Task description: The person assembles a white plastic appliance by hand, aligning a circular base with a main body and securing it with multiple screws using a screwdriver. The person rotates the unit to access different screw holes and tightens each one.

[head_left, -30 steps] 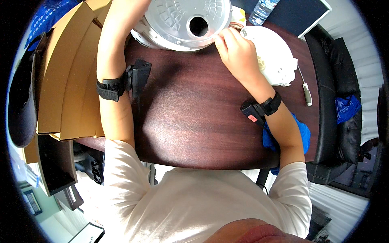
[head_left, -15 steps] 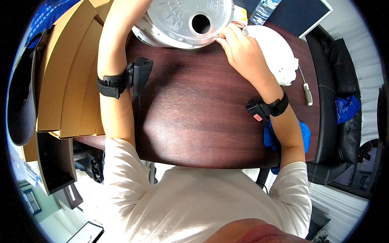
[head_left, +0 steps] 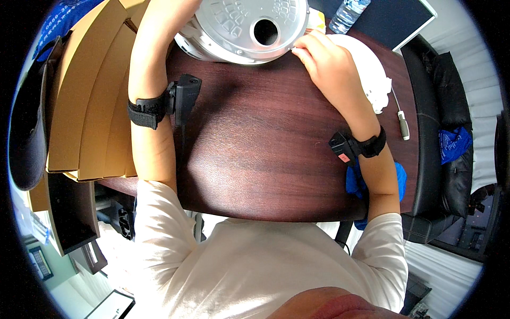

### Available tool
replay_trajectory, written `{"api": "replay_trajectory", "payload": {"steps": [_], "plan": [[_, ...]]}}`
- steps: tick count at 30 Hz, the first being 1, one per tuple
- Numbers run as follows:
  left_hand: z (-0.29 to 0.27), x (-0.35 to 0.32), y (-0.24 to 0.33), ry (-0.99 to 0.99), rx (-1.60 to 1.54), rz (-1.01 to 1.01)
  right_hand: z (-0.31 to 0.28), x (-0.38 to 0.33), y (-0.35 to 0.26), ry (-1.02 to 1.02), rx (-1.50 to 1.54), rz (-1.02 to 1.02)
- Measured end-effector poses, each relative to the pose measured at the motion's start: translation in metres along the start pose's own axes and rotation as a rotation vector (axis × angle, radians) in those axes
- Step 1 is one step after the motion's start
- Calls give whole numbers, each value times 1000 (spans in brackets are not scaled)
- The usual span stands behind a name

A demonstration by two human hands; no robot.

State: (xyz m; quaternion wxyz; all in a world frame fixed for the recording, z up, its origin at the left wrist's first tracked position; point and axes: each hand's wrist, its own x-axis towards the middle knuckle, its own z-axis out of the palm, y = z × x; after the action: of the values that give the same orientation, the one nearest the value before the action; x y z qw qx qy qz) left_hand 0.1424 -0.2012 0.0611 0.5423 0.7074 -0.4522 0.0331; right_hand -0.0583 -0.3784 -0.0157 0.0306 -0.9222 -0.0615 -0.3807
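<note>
A silver round metal casing [head_left: 228, 33], with a stamped pattern and a dark round hole in its face, stands at the far edge of the table. My right hand [head_left: 332, 66] is at the casing's lower right rim. Its thumb and forefinger are pinched on something too small to make out. Behind this hand lies a round white plastic part [head_left: 366, 58], partly covered by it. At the casing's left side, my left arm reaches past the top edge. Only the base of my left hand [head_left: 172, 13] shows; its fingers are out of view.
A grey-handled screwdriver [head_left: 404, 127] lies at the table's right. A water bottle [head_left: 346, 17] is at the back, by a dark panel [head_left: 396, 21]. Large cardboard boxes [head_left: 95, 101] line the left. A blue cloth item [head_left: 399, 178] sits beneath my right forearm, and a black sofa [head_left: 438, 133] stands beyond the table.
My right hand has shifted slightly right and toward me, staying pinched at the rim. The silver casing has moved a little to the right. My left arm has hardly moved.
</note>
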Motion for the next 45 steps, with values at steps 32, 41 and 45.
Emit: {"api": "replay_trajectory", "payload": {"steps": [32,41,45], "plan": [[-4,-8,12,27,48,-9,5,3,-5,-39,-29,-24],[4,-14,21,35,45,15,7,-1,-1,-20,-90,-87],[4,-11,12,51,34,33,7,0,-2,-7,-82,-88]]}}
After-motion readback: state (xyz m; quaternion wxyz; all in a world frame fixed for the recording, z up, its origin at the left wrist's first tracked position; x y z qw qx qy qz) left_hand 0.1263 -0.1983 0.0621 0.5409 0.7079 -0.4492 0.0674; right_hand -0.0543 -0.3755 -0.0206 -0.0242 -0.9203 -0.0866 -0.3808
